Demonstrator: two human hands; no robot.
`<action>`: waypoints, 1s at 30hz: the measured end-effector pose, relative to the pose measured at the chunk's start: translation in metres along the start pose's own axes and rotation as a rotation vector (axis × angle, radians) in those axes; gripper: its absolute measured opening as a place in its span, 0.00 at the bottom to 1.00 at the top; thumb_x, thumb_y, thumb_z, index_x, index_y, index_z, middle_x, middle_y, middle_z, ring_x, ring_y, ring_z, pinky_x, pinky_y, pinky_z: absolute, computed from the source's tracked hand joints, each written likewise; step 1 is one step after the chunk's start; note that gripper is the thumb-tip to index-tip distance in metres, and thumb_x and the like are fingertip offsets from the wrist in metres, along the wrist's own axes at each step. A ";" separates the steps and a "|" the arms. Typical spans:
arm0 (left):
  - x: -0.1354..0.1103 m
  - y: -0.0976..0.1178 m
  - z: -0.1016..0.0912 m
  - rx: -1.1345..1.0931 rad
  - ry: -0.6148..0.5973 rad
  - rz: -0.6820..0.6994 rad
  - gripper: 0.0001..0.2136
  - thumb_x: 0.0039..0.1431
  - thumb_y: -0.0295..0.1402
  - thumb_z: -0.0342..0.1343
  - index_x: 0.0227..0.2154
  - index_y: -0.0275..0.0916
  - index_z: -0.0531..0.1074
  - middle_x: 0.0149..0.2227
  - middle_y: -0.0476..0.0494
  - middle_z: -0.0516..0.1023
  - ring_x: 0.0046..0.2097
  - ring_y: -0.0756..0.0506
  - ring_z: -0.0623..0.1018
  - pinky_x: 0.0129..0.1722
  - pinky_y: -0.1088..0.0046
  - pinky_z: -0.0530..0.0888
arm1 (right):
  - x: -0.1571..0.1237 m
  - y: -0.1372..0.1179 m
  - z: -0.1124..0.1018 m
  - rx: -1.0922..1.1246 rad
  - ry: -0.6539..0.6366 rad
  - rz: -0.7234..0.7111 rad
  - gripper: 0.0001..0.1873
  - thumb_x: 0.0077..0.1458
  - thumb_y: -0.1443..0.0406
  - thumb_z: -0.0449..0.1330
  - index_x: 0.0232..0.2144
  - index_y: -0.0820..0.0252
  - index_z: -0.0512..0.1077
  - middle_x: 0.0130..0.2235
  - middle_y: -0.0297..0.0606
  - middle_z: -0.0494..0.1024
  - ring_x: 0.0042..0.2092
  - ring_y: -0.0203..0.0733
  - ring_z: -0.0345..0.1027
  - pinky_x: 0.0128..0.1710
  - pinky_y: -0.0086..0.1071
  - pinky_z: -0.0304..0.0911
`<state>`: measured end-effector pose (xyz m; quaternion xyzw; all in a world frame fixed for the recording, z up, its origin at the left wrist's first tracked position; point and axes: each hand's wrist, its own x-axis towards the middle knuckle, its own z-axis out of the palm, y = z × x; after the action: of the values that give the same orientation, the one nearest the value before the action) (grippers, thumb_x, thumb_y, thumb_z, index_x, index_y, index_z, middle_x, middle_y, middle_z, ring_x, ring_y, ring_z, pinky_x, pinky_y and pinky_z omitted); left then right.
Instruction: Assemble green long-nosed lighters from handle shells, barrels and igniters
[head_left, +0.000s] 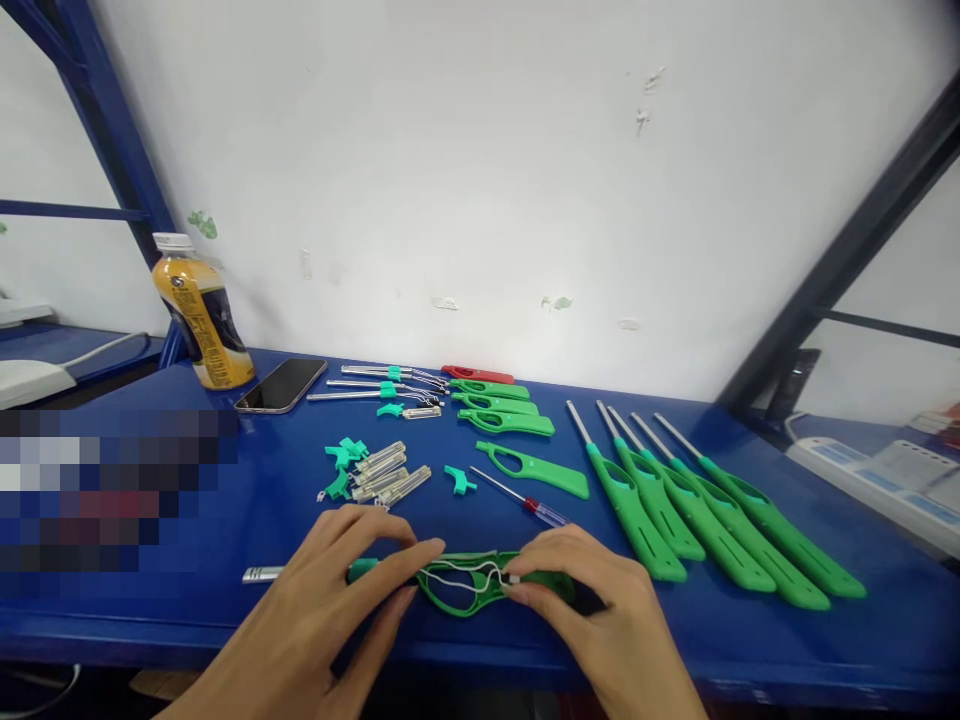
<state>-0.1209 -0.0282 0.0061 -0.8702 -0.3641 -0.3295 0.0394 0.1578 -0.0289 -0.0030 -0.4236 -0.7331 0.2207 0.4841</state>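
Observation:
An open green lighter shell (pixel 456 606) lies at the table's front edge, its metal tube (pixel 261 575) pointing left. Thin white wires (pixel 461 578) loop across its trigger opening. My left hand (pixel 352 575) is closed on the shell's neck, thumb and index finger at the left end of the opening. With thumb and index finger, my right hand (pixel 589 585) pinches the wire end, at a small dark-and-white piece over the shell's handle. The right fingers partly hide that piece. A turquoise trigger (pixel 459 481) and a screwdriver (pixel 529 503) lie just beyond my hands.
Several assembled green lighters (pixel 682 510) lie at right. Clear fuel tanks (pixel 386 475), turquoise triggers (pixel 341 460), metal tubes with wires (pixel 367 388) and green half shells (pixel 506 420) lie farther back. A phone (pixel 283 385) and drink bottle (pixel 202 315) are at back left, against the wall.

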 end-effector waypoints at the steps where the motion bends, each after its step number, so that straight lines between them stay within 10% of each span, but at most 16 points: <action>1: 0.006 0.004 0.002 -0.037 0.004 0.024 0.22 0.74 0.23 0.52 0.65 0.47 0.69 0.56 0.44 0.75 0.59 0.44 0.73 0.61 0.69 0.73 | 0.000 0.000 0.000 -0.002 -0.004 0.005 0.10 0.60 0.69 0.72 0.36 0.44 0.83 0.37 0.21 0.87 0.40 0.35 0.81 0.46 0.23 0.72; 11: 0.051 0.024 0.039 -0.358 -0.060 0.025 0.09 0.74 0.25 0.55 0.43 0.45 0.78 0.42 0.49 0.80 0.44 0.45 0.77 0.49 0.63 0.72 | -0.001 0.005 -0.001 0.008 0.020 -0.012 0.10 0.59 0.70 0.73 0.37 0.45 0.83 0.37 0.22 0.87 0.40 0.35 0.81 0.43 0.22 0.72; 30: 0.056 0.020 0.040 -0.331 -0.110 0.020 0.11 0.74 0.20 0.50 0.39 0.42 0.74 0.37 0.52 0.82 0.39 0.48 0.78 0.42 0.70 0.71 | -0.001 0.002 0.000 -0.008 0.019 -0.037 0.11 0.59 0.71 0.72 0.37 0.47 0.82 0.37 0.23 0.87 0.39 0.35 0.80 0.44 0.25 0.72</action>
<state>-0.0569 0.0035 0.0127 -0.8851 -0.2977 -0.3365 -0.1212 0.1590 -0.0290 -0.0052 -0.4140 -0.7372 0.2046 0.4932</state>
